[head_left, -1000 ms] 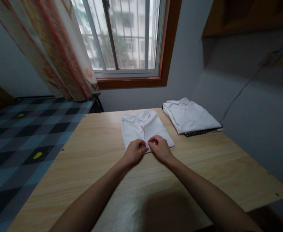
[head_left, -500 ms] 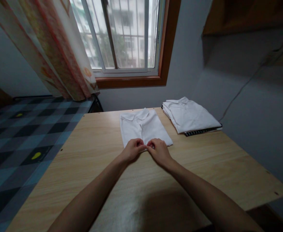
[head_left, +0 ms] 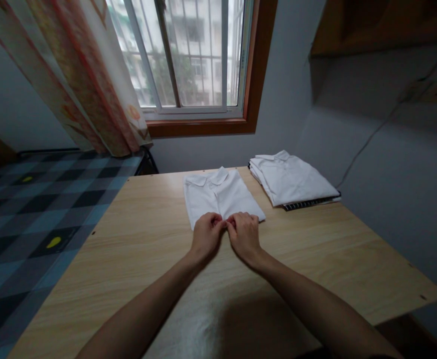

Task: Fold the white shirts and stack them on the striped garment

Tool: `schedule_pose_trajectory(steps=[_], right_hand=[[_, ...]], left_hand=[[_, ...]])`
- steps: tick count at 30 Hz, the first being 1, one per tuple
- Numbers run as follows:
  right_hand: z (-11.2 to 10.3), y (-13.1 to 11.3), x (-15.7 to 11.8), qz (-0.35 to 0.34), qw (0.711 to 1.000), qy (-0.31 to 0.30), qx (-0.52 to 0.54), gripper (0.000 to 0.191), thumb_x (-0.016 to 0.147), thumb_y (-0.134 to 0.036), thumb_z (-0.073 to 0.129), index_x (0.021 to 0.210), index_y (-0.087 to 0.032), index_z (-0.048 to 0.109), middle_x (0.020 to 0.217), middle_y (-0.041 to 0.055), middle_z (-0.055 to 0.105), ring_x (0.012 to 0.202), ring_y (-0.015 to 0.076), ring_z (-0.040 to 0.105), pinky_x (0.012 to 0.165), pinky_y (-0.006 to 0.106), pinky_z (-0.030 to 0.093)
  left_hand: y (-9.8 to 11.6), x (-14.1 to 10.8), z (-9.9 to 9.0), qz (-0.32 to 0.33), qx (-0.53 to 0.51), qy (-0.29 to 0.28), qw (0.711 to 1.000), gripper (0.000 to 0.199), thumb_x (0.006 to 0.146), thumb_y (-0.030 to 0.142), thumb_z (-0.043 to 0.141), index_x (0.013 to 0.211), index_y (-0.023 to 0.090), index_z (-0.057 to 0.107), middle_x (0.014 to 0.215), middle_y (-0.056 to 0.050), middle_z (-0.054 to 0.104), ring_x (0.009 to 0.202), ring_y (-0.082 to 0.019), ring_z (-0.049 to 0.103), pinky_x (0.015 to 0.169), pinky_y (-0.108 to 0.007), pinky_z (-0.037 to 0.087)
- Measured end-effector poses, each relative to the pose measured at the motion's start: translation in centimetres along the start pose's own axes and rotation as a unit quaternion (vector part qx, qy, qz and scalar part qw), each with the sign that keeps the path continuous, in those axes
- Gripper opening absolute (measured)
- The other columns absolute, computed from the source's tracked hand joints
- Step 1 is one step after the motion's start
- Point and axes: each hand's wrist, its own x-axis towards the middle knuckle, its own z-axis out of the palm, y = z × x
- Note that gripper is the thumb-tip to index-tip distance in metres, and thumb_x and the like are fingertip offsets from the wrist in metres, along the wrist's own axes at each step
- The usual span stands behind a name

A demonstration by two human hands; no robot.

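A folded white shirt (head_left: 221, 192) lies flat on the wooden table (head_left: 147, 224), its collar towards the window. At the shirt's near edge, my left hand (head_left: 207, 234) is closed, thumb and fingers pinched on the cloth. Right beside it, my right hand (head_left: 243, 233) also pinches that edge, its fingers bent over the fabric. The thumbs almost meet at the middle of the hem. The bit of cloth between the fingertips is mostly hidden.
A stack of folded white shirts (head_left: 293, 179), with a dark striped piece at the bottom, rests at the table's back right. Left of the table is a bed with a checked cover (head_left: 76, 209). A curtain (head_left: 91, 89) hangs beside the window (head_left: 192, 55).
Both wrists have turned slightly, and the fingers of my right hand now lie further over the shirt's near edge. The shirt has hardly moved.
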Motion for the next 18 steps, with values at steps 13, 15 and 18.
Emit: schedule_pose_trajectory(steps=[13, 15, 18], right_hand=[[0.68, -0.66, -0.23, 0.093, 0.989, 0.054, 0.098, 0.009, 0.086, -0.020, 0.057, 0.080, -0.020, 0.063, 0.082, 0.0024, 0.068, 0.085, 0.0213, 0.058, 0.084, 0.036, 0.029], [0.82, -0.69, -0.23, 0.111, 0.986, 0.057, 0.109, 0.009, 0.087, -0.020, 0.057, 0.080, -0.021, 0.064, 0.083, 0.0022, 0.069, 0.083, 0.0213, 0.058, 0.082, 0.035, 0.030], [1.00, -0.75, -0.27, 0.119, 0.985, 0.061, 0.112, 0.009, 0.087, -0.021, 0.056, 0.080, -0.021, 0.063, 0.083, 0.0030, 0.068, 0.083, 0.0217, 0.058, 0.080, 0.035, 0.031]], left_hand=[[-0.41, 0.11, 1.03, -0.100, -0.229, 0.004, 0.968, 0.025, 0.062, 0.037, 0.072, 0.068, 0.014, 0.066, 0.060, 0.000, 0.061, 0.060, -0.013, 0.053, 0.059, -0.025, 0.041], [-0.19, 0.11, 0.87, -0.092, -0.208, 0.004, 0.974, 0.024, 0.063, 0.037, 0.071, 0.068, 0.014, 0.067, 0.061, 0.000, 0.062, 0.061, -0.014, 0.053, 0.059, -0.025, 0.041], [0.05, 0.14, 0.57, -0.083, -0.180, 0.002, 0.980, 0.023, 0.064, 0.036, 0.070, 0.067, 0.014, 0.067, 0.061, 0.000, 0.061, 0.061, -0.013, 0.052, 0.059, -0.025, 0.040]])
